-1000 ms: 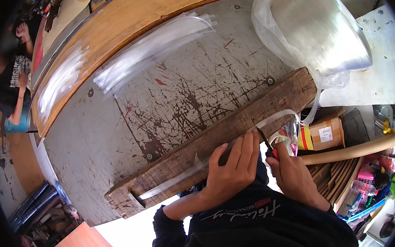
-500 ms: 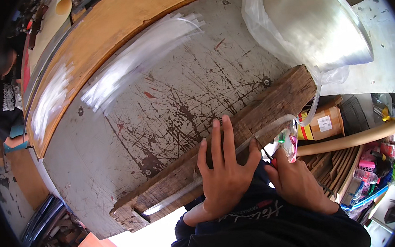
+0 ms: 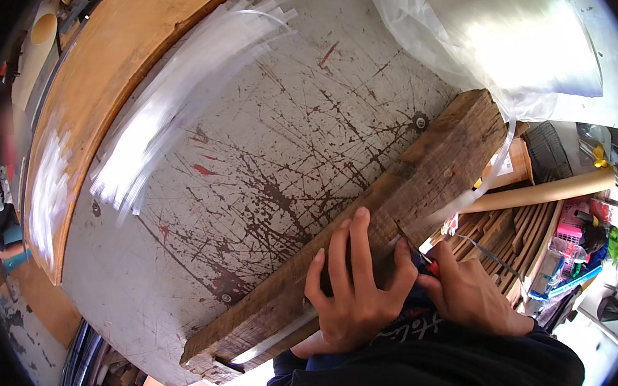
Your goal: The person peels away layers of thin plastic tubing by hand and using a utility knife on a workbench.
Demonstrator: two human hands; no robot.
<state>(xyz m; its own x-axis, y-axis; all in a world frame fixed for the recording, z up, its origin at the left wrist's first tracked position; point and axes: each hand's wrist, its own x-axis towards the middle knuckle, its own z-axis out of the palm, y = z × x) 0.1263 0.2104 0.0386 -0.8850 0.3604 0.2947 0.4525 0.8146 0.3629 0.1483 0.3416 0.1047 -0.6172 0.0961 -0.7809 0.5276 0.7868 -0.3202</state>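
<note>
A thick, dark wooden beam lies slantwise along the near edge of the scratched grey bench. Along its near side runs a flat, clear plastic strip. My left hand lies with fingers spread over beam and strip, its thumb close to a thin blade. My right hand is closed around a red-handled knife, the blade reaching across the strip beside my left thumb. Past the blade, the strip curves up toward a large roll of clear plastic at the far right. My right fingers hide most of the handle.
A fanned pile of clear strips rests on the grey bench. More strips lie on an orange-brown board at the left. Right of me are a cardboard tube and crowded goods. Another person's sleeve shows far left.
My view has shifted, so the bench and roll appear displaced. Both hands stay at the same part of the beam, with the blade still at the strip. My right hand has moved only slightly.
</note>
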